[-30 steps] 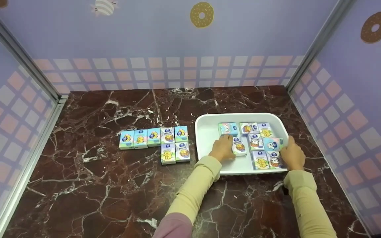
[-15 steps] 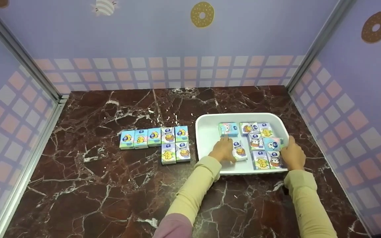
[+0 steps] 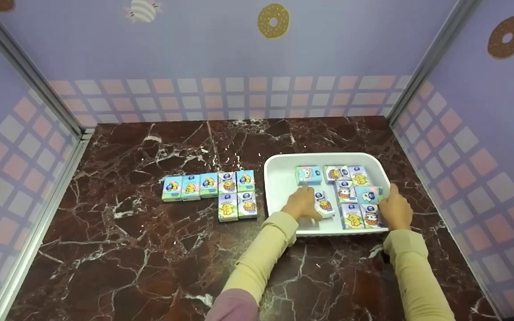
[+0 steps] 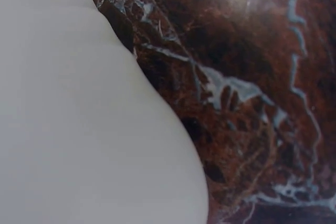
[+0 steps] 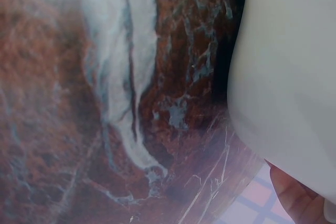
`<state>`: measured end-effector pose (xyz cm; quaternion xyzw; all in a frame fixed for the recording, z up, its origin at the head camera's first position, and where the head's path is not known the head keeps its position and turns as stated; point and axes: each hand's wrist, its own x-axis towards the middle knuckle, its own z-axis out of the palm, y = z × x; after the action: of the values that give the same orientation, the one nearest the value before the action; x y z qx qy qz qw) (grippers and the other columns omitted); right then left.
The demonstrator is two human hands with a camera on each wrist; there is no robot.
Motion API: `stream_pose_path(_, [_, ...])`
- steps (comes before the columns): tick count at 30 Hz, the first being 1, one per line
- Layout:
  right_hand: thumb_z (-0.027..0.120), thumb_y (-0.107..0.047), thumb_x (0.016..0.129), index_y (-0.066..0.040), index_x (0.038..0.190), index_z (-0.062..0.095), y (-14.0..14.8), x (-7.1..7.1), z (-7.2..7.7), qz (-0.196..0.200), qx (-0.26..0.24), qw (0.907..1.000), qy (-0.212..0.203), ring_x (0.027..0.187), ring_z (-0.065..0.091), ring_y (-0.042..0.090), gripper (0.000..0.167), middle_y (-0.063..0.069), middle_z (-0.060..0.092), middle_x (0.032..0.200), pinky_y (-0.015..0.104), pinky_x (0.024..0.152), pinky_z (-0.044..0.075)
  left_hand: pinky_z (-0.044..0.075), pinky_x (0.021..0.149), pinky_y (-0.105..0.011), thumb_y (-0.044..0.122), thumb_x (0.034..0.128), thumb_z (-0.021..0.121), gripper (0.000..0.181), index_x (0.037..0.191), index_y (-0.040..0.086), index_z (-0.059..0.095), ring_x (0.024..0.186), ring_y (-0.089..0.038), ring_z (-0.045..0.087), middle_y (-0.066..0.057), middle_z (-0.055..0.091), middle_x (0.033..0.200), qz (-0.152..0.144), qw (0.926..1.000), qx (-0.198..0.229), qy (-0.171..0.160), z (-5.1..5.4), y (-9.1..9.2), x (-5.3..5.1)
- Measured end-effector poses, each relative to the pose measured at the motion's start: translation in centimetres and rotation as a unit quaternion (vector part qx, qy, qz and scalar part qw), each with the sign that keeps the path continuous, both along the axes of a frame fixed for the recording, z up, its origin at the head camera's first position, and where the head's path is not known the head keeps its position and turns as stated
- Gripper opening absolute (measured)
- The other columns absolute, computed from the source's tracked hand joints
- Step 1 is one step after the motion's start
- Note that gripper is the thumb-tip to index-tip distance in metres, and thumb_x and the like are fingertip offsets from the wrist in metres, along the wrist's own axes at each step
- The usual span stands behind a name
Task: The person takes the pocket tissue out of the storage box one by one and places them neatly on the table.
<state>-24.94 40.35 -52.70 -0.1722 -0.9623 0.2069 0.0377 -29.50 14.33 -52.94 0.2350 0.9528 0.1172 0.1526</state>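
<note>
In the head view, a white plastic tray [image 3: 319, 157] stands on the dark marble table and contains several small tissue packs printed with cartoon animals. Inside it, my left hand [image 3: 302, 204] grips a white and purple tissue pack [image 3: 325, 205] from its left side, partly covering it. My right hand [image 3: 397, 209] holds the tray's right rim; in the right wrist view some fingers [image 5: 296, 195] curl under the tray wall [image 5: 294, 77]. The left wrist view is filled by the tray's outer wall [image 4: 94, 119] and the tabletop, with no hand visible.
Left of the tray, several tissue packs [image 3: 190, 187] lie side by side on the marble table [image 3: 150, 267], with two more [image 3: 237, 206] in front of their right end. A blue pack [image 3: 308, 175] lies at the tray's back. Patterned walls [image 3: 221, 53] enclose the table.
My left hand has drawn the white and purple tissue pack slightly toward the tray's front, away from the blue pack behind it. The right hand and tray have stayed in place.
</note>
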Motion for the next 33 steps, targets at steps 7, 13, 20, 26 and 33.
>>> stream_pose_path(7, [0.035, -0.011, 0.083, -0.002, 0.13, 0.031, 0.0, -0.1, -0.1, -0.002, -0.001, 1.0, 0.002, 0.088, 0.052, 0.051, 0.048, 0.032, 0.053, 0.107, 0.057, 0.063, 0.04, 0.043, 0.092, -0.025, 0.049, 0.0583, 0.072, 0.084, 0.122, 0.004, 0.041, 0.104, -0.016, 0.047, -0.006, 0.046, 0.115, -0.013, 0.9998, 0.012, 0.009, 0.6, -0.8, -0.5])
stream_pose_path(13, [0.034, -0.011, 0.084, -0.001, 0.131, 0.03, 0.1, -0.1, -0.2, 0.003, 0.0, 1.0, 0.002, 0.086, 0.053, 0.05, 0.048, 0.033, 0.053, 0.106, 0.056, 0.06, 0.039, 0.045, 0.088, -0.026, 0.048, 0.058, 0.073, 0.084, 0.121, 0.003, 0.042, 0.097, -0.017, 0.048, -0.007, 0.047, 0.112, -0.02, 0.9991, 0.028, 0.023, 1.2, -1.8, -0.8])
stream_pose_path(20, [0.035, -0.011, 0.084, -0.001, 0.13, 0.029, 0.1, -0.1, -0.1, -0.003, -0.008, 0.9999, -0.009, 0.088, 0.052, 0.05, 0.047, 0.032, 0.053, 0.107, 0.056, 0.062, 0.04, 0.047, 0.081, -0.025, 0.047, 0.0586, 0.071, 0.079, 0.119, 0.004, 0.043, 0.09, -0.015, 0.047, -0.005, 0.046, 0.105, -0.042, 0.9974, 0.04, 0.043, 1.5, -3.0, -0.9])
stream_pose_path(26, [0.035, -0.011, 0.084, -0.001, 0.131, 0.029, 0.1, -0.1, -0.1, 0.0, -0.013, 0.9999, -0.008, 0.087, 0.053, 0.048, 0.049, 0.032, 0.053, 0.107, 0.055, 0.061, 0.04, 0.047, 0.08, -0.025, 0.044, 0.0579, 0.071, 0.076, 0.117, 0.005, 0.042, 0.088, -0.014, 0.046, -0.004, 0.045, 0.103, -0.058, 0.9948, 0.053, 0.065, 2.1, -4.2, -1.1])
stream_pose_path(33, [0.034, -0.012, 0.085, -0.002, 0.134, 0.025, 0.1, 0.0, 0.0, 0.006, -0.014, 0.9997, -0.019, 0.085, 0.054, 0.047, 0.051, 0.032, 0.053, 0.107, 0.053, 0.059, 0.04, 0.047, 0.081, -0.027, 0.044, 0.0565, 0.071, 0.081, 0.12, 0.003, 0.041, 0.089, -0.017, 0.046, -0.006, 0.046, 0.105, -0.071, 0.992, 0.056, 0.088, 2.7, -5.9, -1.1])
